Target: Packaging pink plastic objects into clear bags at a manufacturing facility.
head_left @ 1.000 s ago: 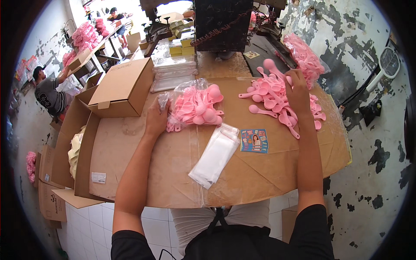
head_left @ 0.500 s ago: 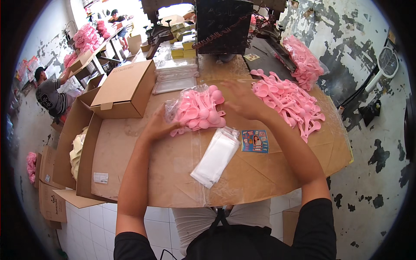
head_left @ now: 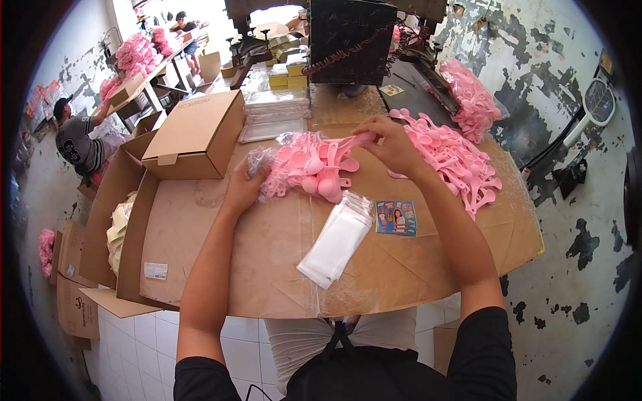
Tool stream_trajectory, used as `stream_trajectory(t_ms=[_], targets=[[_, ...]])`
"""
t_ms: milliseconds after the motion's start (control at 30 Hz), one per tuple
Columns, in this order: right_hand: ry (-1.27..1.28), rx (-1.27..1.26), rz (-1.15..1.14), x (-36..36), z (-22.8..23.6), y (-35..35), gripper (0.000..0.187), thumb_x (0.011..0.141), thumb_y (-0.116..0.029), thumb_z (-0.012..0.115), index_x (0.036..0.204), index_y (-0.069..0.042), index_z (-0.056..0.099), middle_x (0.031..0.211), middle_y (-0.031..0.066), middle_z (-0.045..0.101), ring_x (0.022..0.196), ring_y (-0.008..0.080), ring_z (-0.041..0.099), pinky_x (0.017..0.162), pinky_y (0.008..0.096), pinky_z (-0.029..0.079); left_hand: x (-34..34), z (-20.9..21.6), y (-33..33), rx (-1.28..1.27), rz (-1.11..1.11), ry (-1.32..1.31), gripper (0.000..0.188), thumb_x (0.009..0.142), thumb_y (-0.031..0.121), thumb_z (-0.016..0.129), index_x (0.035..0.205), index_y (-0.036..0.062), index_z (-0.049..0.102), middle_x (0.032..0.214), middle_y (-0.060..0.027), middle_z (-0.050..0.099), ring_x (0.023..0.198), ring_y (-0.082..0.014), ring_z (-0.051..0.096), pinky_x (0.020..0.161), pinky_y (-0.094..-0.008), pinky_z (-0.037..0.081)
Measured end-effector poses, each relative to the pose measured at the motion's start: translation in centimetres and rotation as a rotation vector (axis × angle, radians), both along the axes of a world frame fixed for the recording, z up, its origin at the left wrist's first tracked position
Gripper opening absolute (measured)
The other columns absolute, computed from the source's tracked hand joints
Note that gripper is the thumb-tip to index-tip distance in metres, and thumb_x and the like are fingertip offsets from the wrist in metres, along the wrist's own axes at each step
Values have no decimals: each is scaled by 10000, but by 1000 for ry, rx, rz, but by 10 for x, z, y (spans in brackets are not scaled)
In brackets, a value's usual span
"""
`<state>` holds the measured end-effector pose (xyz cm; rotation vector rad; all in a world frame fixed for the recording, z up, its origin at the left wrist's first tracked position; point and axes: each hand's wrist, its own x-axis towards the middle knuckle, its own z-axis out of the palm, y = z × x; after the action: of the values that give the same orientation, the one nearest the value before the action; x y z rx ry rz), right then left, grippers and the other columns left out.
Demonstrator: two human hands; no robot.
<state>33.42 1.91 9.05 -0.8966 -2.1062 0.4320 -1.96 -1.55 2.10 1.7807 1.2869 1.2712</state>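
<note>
My left hand [head_left: 243, 184] grips the crumpled end of a clear plastic bag [head_left: 262, 160] lying on the cardboard-covered table. Pink measuring spoons [head_left: 309, 162] spill from the bag's right side in a tangled bunch. Between the thumb and fingers of my right hand [head_left: 394, 144] is the round end of a pink spoon [head_left: 363, 138], its handle reaching back to the bunch. Just beyond that hand lies a loose heap of the same pink spoons [head_left: 458, 160]. Nearer me are a stack of clear plastic sleeves [head_left: 336, 240] and a small stack of blue printed cards [head_left: 395, 218].
At left stand a closed carton [head_left: 194, 134] and an open cardboard box [head_left: 130, 234]. Flat plastic packets [head_left: 274, 120] lie behind the bag, near a black machine [head_left: 351, 43]. Another bag of pink spoons [head_left: 471, 100] sits far right. A person [head_left: 77, 140] works at far left.
My right hand has moved from hovering open beside the bunch to pinching a spoon at its right side. The bunch has spread rightward, and my left hand has closed farther around the bag's end.
</note>
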Motion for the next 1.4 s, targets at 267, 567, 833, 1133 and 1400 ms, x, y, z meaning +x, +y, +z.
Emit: stream_trajectory(t_ms=[267,567,833,1133,1400], targets=[[1,371,-466,91,18,10,209,829,18,650,1020,-25,721,1069,141,635,971,313,640,828,385,507,6,1,0,-19,-1,-13,316,998,143,637,1269,-18,618,1100,-77,723,982,-131,656,882,-307,523],[-363,467,-205,35,-11,-7,331,789,-35,696,1118,-65,721,1320,111,618,1234,287,551,1024,437,426,5,2,2,-2,76,15,301,946,109,694,1213,-23,657,1041,-90,748,915,-137,680,833,-307,538],[-512,263,119,-23,-25,3,362,843,-56,702,1198,-125,688,1200,66,642,1194,276,565,1032,420,437,10,-3,5,47,121,50,308,926,141,719,1182,-22,670,1018,-109,753,895,-144,684,815,-318,537],[-500,77,170,15,-3,-6,314,881,-109,724,1191,-81,684,1049,93,636,1004,304,612,888,405,497,10,2,0,16,131,49,318,931,180,723,1179,-13,674,1029,-109,750,913,-164,685,833,-336,536],[-415,-6,-395,115,22,-2,272,939,-155,637,1183,-38,670,1059,131,658,965,339,638,899,421,498,11,3,0,34,137,75,327,932,192,719,1177,-16,662,1010,-127,747,899,-179,683,831,-348,531]])
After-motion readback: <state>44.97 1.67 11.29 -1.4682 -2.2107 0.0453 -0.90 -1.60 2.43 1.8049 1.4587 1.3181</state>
